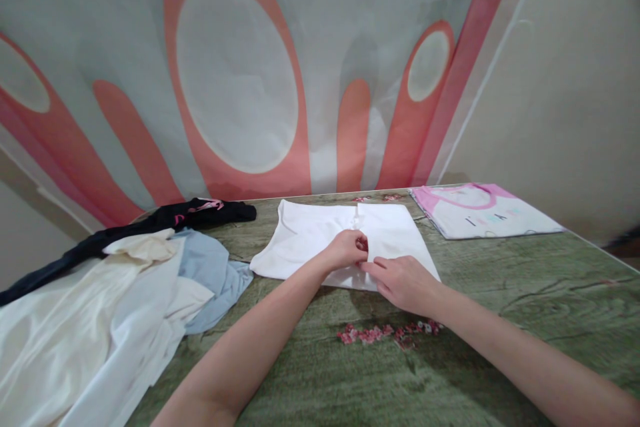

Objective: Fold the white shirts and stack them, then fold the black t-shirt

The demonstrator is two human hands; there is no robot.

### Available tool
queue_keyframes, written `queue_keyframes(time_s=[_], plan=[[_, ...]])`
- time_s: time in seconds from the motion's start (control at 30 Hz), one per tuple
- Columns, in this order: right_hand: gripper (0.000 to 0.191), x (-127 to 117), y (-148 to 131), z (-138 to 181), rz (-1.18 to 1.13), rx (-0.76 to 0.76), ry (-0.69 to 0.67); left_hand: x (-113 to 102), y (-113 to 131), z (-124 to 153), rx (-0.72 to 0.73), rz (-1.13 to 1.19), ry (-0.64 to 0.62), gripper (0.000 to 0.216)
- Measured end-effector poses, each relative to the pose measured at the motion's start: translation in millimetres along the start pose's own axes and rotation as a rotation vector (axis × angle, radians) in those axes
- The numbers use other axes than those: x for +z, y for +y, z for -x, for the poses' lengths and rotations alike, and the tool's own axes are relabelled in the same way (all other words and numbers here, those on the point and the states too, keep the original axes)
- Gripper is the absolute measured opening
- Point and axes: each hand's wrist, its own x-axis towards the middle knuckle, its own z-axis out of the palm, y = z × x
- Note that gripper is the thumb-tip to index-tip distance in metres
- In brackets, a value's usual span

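A white garment [315, 233] lies on the table in front of me, with its right part folded over as a flap. At the flap's edge, near the garment's middle, my left hand [349, 250] is closed in a pinch on the cloth. My right hand [407, 283] is lower and to the right, its thumb and fingers closed on the same edge close to the near hem. My fingers hide part of this edge. The fingertips of the two hands almost meet.
Loose white clothes [100, 333] are heaped at the left, with a light blue garment [213, 280] and a black garment [165, 217] beside them. A folded pink and white shirt [487, 210] lies at the right back. Behind the wood-patterned table [480, 300] hangs a printed backdrop [320, 67].
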Motion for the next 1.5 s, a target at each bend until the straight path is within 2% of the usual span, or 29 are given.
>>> queue_keyframes(time_s=[0.13,0.3,0.53,0.63,0.8,0.9,1.0,1.2,1.33,1.5], plan=[[0.021,0,-2,-4,0.041,0.013,0.005,0,0,0,-0.008,0.010,-0.021,0.020],[0.016,-2,-3,-2,0.040,-0.015,0.084,0,4,2,-0.044,0.011,-0.023,0.019],[0.009,-2,-5,4,-0.010,-0.111,0.130,7,15,3,-0.186,0.039,0.073,0.019],[0.014,3,-6,3,-0.083,-0.121,0.130,9,15,1,-0.228,0.059,0.116,0.022],[0.042,6,-1,5,-0.319,-0.111,0.184,5,14,1,-0.252,0.131,0.161,0.031],[0.032,2,10,8,-0.417,-0.032,0.200,4,13,4,-0.209,0.096,0.143,0.046],[0.018,-4,22,11,-0.463,0.017,0.131,5,12,7,-0.132,-0.013,0.115,0.064],[0.013,-12,34,16,-0.444,-0.032,-0.070,7,9,8,-0.058,-0.152,0.139,0.059],[0.013,-12,34,17,-0.442,-0.026,-0.094,8,8,7,-0.011,-0.208,0.144,0.056],[0.017,-9,36,17,-0.463,0.047,-0.083,8,7,6,-0.029,-0.220,0.142,0.057]])
